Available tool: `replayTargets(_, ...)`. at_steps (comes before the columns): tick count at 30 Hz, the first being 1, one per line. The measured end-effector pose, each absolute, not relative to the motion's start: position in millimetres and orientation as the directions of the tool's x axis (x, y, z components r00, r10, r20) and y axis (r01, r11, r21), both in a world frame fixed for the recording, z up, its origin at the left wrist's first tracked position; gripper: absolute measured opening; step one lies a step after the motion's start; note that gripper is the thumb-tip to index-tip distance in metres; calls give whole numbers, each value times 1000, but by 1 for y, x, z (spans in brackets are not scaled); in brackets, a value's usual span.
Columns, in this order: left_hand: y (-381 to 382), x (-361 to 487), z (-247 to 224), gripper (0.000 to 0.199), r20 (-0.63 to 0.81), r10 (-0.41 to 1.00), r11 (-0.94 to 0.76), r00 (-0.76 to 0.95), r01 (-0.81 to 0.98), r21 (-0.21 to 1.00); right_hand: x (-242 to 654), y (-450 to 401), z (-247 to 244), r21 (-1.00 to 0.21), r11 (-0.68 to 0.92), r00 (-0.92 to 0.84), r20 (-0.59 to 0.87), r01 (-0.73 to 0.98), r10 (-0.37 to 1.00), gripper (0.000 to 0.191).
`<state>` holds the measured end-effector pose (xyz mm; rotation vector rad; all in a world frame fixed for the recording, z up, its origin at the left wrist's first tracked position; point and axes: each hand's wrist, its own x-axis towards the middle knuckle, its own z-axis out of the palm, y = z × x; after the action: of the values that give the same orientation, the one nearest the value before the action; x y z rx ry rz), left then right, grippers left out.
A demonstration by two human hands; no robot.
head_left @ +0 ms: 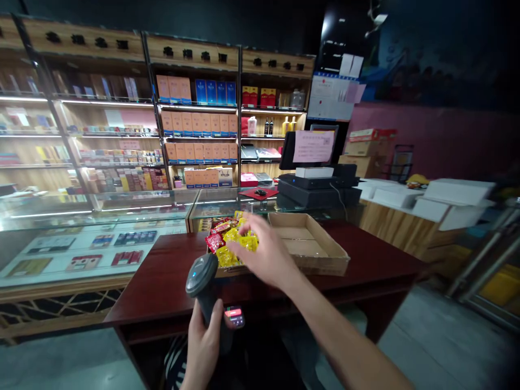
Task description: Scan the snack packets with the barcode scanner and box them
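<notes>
A: Where do things stand?

B: Red packets (214, 241) and yellow packets (226, 257) sit in a heap in the left-side carton (233, 271), on the dark red tabletop (162, 281). The cardboard tray (329, 264) stands just right of it, its inner bottom showing. No packet is visibly lifted out. Count done vs. left: can't be read from this view.

A: Hands?

B: Left hand (205, 338) is wrapped round the grip of a handheld scanner (202, 271), head up, small blue light on it. Right hand (264, 246) is over the packets, thumb and fingers apart in a wide curl. No packet clearly gripped.

A: Is the right touching any?

B: Can't tell. Motion blur, and the hand covers part of the heap.

A: Anything else hard to see?

B: Packet print is unreadable. Bottom layers of the heap are hidden. Scanner's lower end is lost in dark. Small lit screen (234, 317) beside the left hand: text too small, device body not clear. Monitor (287, 151) behind the tabletop is partly covered by a pink sheet (313, 146); its display can't be seen.
</notes>
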<state>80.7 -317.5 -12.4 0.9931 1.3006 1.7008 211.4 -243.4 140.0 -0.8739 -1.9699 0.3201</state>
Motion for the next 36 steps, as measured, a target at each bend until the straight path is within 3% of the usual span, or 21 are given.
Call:
replayTargets(2, -308, 81, -9, 32, 245, 883, -248, -399, 45, 968, 209, -258, 95, -774, 576, -473, 416, 263, 776, 53)
replayTargets(4, -298, 89, -6, 41, 371, 893, -330, -255, 190, 925, 204, -264, 55, -889, 450, -513, 348, 86, 785, 63)
replayTargets(6, -288, 97, -2, 60, 449, 892, -413, -48, 317, 854, 201, -257, 28, -942, 336, -286, 325, -9, 902, 46)
replayTargets(8, -277, 97, 6, 70, 435, 886, -459, 158, 414, 786, 207, -240, 14, -968, 239, -123, 247, -78, 961, 40)
replayTargets(10, -260, 88, 21, 59, 328, 883, -462, 334, 501, 732, 221, -217, 10, -974, 172, -70, 184, -144, 981, 43)
replayTargets(11, -249, 80, 30, 43, 286, 888, -450, 360, 559, 696, 230, -204, 11, -972, 153, -44, 163, -178, 986, 45)
replayTargets(13, -221, 65, 47, 27, 280, 932, -358, 232, 715, 600, 245, -179, 15, -968, 136, 27, 134, -209, 991, 45)
replayTargets(16, -176, 53, 60, 28, 289, 954, -194, 82, 903, 384, 259, -145, 19, -975, 142, 136, 120, -168, 983, 41)
replayTargets(18, -153, 54, 58, 31, 203, 977, -132, 69, 939, 317, 261, -127, 18, -984, 159, 149, 145, -86, 978, 37)
replayTargets(23, -135, 68, 38, 30, 124, 988, -136, 92, 898, 418, 255, -108, 7, -987, 157, 11, 157, 34, 988, 35)
replayTargets(32, -135, 72, 30, 16, 264, 962, -220, 76, 786, 578, 242, -103, 15, -964, 222, 38, 230, 148, 972, 29)
replayTargets(36, -133, 61, 37, 21, 366, 931, -248, -1, 734, 632, 240, -95, 25, -995, 102, 22, 102, -22, 995, 34)
